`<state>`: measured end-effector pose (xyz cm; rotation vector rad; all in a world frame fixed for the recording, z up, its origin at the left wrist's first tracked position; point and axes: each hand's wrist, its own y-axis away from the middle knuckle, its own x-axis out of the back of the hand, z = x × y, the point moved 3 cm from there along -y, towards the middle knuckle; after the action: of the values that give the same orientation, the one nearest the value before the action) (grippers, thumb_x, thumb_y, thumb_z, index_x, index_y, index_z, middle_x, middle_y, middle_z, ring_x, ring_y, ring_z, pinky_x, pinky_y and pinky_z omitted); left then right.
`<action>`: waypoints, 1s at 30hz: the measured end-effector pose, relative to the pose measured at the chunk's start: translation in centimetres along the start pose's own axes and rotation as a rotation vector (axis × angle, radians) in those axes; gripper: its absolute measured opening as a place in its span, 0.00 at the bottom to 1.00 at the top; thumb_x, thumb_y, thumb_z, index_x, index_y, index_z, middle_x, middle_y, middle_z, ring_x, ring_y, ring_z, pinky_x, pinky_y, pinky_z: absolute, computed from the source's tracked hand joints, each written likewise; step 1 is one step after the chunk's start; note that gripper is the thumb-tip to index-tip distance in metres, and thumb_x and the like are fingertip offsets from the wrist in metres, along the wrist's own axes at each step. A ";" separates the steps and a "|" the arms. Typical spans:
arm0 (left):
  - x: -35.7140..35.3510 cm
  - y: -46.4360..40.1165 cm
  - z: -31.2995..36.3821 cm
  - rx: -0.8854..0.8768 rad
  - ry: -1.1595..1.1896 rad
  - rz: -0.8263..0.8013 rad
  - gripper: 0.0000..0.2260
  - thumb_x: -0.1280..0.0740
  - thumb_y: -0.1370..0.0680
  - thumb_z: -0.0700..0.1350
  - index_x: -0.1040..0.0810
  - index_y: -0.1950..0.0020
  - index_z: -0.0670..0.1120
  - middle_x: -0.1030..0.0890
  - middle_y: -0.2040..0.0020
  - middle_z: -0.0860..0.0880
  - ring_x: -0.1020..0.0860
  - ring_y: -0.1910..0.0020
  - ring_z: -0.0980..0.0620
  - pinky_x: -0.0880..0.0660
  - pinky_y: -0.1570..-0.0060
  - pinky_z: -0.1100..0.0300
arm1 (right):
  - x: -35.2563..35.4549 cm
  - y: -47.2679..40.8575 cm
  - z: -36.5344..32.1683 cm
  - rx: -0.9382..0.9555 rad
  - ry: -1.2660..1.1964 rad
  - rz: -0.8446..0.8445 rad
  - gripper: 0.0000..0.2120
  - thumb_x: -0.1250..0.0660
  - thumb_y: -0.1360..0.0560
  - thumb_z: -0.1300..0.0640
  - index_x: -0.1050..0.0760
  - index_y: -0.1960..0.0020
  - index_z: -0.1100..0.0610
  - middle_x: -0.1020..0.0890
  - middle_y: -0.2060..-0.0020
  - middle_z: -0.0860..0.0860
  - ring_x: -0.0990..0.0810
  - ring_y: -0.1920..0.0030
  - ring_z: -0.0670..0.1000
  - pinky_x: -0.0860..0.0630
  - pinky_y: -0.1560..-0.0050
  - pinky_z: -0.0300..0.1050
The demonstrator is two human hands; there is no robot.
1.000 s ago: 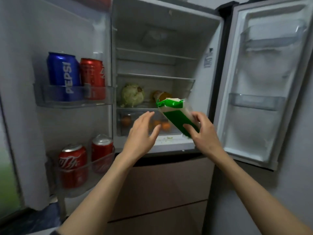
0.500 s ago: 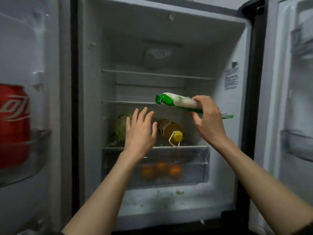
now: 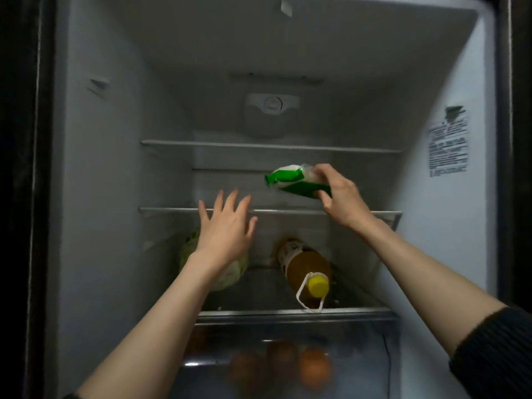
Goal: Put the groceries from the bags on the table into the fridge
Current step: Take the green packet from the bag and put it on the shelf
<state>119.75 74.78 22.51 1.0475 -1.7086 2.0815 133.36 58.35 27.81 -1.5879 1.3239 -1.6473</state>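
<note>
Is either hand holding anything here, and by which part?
The right hand grips the green-and-white packet by its right-hand end, above the middle shelf. The left hand is open, holding nothing.

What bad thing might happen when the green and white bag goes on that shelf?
1. The right hand grips the green and white bag only at one end, tilted above the middle shelf; it might slip out.
2. If dropped near the shelf's front edge, it may slide off toward the oil bottle lying below.
3. The left hand is open by the shelf edge and could bump the bag.
</note>
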 end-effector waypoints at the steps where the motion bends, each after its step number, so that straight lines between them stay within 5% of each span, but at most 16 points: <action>1: -0.4 -0.3 -0.4 0.002 -0.016 0.007 0.23 0.50 0.19 0.55 0.45 0.25 0.51 0.47 0.23 0.48 0.52 0.24 0.46 0.59 0.28 0.39 | -0.5 0.0 0.6 -0.025 -0.018 -0.012 0.20 0.36 0.27 0.68 0.32 0.36 0.58 0.24 0.39 0.58 0.26 0.38 0.59 0.31 0.35 0.51; 8: -1.3 -0.4 -1.4 -0.053 -0.113 0.151 0.22 0.52 0.19 0.57 0.35 0.29 0.50 0.33 0.29 0.49 0.38 0.28 0.50 0.52 0.28 0.44 | -0.5 -0.9 2.4 -0.079 0.052 -0.219 0.20 0.34 0.28 0.65 0.29 0.37 0.59 0.22 0.39 0.57 0.25 0.38 0.57 0.31 0.37 0.46; 12: -0.9 -0.3 -1.4 -0.061 -0.073 0.156 0.21 0.51 0.19 0.56 0.32 0.31 0.51 0.28 0.32 0.51 0.32 0.32 0.52 0.48 0.28 0.45 | 0.5 -1.9 2.2 -0.182 0.015 -0.278 0.09 0.39 0.24 0.57 0.22 0.47 0.52 0.20 0.43 0.55 0.24 0.41 0.57 0.30 0.43 0.44; 15: -0.8 -0.3 -1.4 -0.058 -0.064 0.153 0.20 0.51 0.19 0.56 0.31 0.32 0.51 0.27 0.34 0.51 0.31 0.33 0.52 0.47 0.28 0.46 | -0.7 -1.6 0.0 -0.165 0.093 -0.315 0.23 0.45 0.22 0.41 0.28 0.34 0.53 0.26 0.34 0.54 0.30 0.33 0.56 0.34 0.36 0.47; 19: -0.8 -0.3 -1.4 -0.040 -0.074 0.147 0.20 0.50 0.19 0.56 0.30 0.33 0.50 0.26 0.34 0.50 0.31 0.33 0.51 0.46 0.29 0.46 | -3.3 -1.6 -4.1 -0.100 0.289 -0.356 0.32 0.51 0.28 0.29 0.31 0.32 0.45 0.31 0.31 0.57 0.35 0.31 0.58 0.37 0.33 0.59; 24: -0.5 -0.2 -1.4 -0.051 -0.061 0.135 0.20 0.50 0.19 0.56 0.30 0.32 0.51 0.27 0.33 0.51 0.31 0.33 0.51 0.47 0.28 0.48 | -3.5 -2.1 -4.2 -0.035 0.320 -0.303 0.17 0.43 0.21 0.46 0.26 0.37 0.49 0.23 0.38 0.55 0.26 0.39 0.58 0.29 0.41 0.53; 30: -0.5 -0.2 -1.6 -0.034 -0.045 0.133 0.21 0.51 0.19 0.57 0.31 0.31 0.50 0.27 0.33 0.50 0.31 0.33 0.51 0.48 0.28 0.48 | 0.0 -1.8 -1.6 -0.093 0.171 -0.408 0.13 0.40 0.22 0.57 0.24 0.40 0.52 0.21 0.41 0.52 0.24 0.40 0.53 0.32 0.44 0.40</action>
<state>119.65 76.40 22.19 1.0034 -1.8769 2.1146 132.33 59.54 29.62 -1.9045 1.2304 -2.0266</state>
